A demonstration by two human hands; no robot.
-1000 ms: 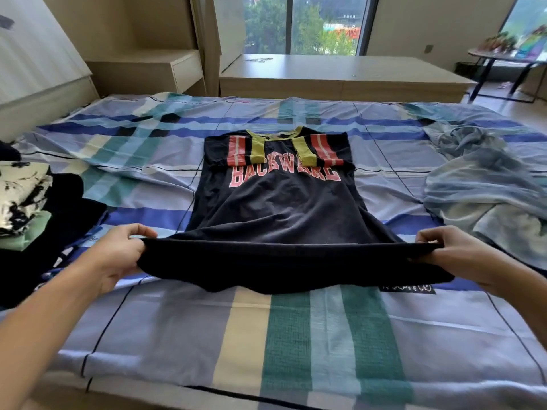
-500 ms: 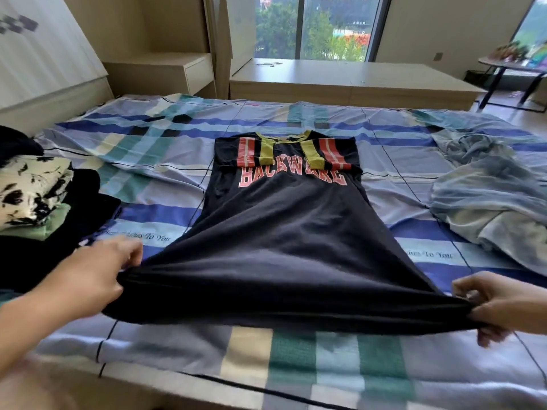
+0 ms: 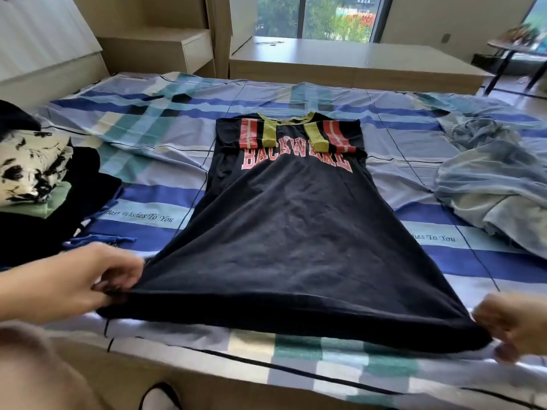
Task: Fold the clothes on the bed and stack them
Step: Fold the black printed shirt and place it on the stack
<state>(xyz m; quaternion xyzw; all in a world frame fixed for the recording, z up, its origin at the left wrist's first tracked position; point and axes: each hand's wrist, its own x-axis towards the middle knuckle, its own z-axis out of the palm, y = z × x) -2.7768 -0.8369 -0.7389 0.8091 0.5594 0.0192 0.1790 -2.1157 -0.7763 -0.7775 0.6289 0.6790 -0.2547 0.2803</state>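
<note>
A black shirt (image 3: pixel 284 232) lies front up in the middle of the bed (image 3: pixel 154 196), its collar towards the far side and its hem at the near edge. Its red and yellow striped sleeves are folded in over the chest (they cover the tops of the pink letters printed there). The body lies flat on the striped sheet and fans out wider towards the hem.

The left hand (image 3: pixel 97 279) grips the hem's left corner, with its fingers curled over the cloth and the thumb under it. The right hand (image 3: pixel 515 324) is blurred, but it pinches the hem's right corner with bent fingers. The hem is stretched tight between the two hands and seems to sit slightly off the sheet.

A stack (image 3: pixel 32 173) of folded clothes sits at the left edge of the bed, well apart from the shirt. It has a cream piece with black blotches on top, a green one below that, and dark ones underneath. A crumpled blue garment (image 3: pixel 497 184) lies unfolded on the right side of the bed.

Past the far side of the bed stands a low wooden desk (image 3: pixel 355 60), with a window (image 3: pixel 319 16) behind it.
</note>
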